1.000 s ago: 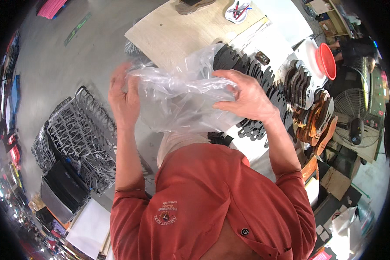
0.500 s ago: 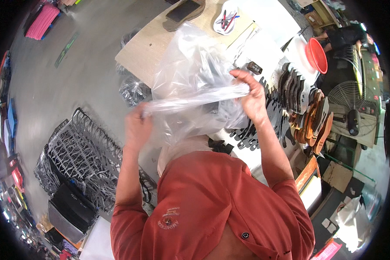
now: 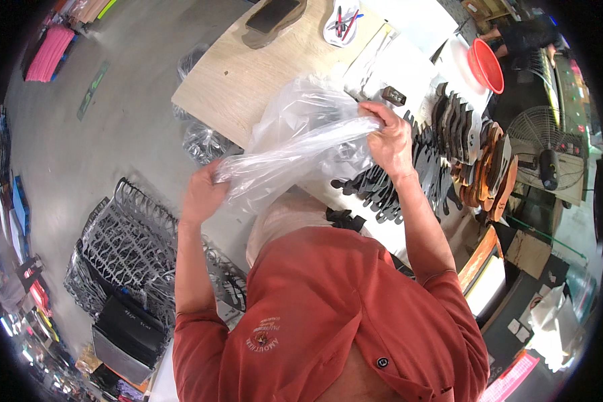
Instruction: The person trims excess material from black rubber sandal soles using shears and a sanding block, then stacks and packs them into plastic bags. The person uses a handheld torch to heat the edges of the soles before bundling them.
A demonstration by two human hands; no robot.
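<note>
Clear plastic, thin and crinkled, stretches between a worker's two hands above a wooden bench: the plastic bag [image 3: 295, 144] is drawn out into a taut band from lower left to upper right, its loose bulk ballooning on the far side over the bench top. The left hand [image 3: 204, 194] has its fingers closed around one bunched end of the film, low and off the bench's left edge; the right hand [image 3: 390, 137] pinches the other end, fingers curled tight over the gathered edge, higher and further right. Held apart like this, the film is kept clear of the work below and its mouth looks easier to find.

Just under and to the right of the right hand lie rows of flat black cut pieces [image 3: 409, 181], overlapped along the white sheet on the bench, with stacks of dark and brown sole-shaped pieces [image 3: 479, 154] standing on edge beyond them, sorted by colour. A small dark block [image 3: 393, 96] sits near the bag's far edge. At the far end of the wooden bench [image 3: 248, 80] are a dark pad [image 3: 273, 17] and a small white dish of pens [image 3: 342, 23]. An orange bowl [image 3: 486, 63] rests far right, and an electric fan [image 3: 546, 144] stands to the right.

On the floor to the left, dense piles of black cut-out frames [image 3: 124, 241] are heaped near the worker's left arm. The worker wears a rust-red shirt [image 3: 328, 315].
</note>
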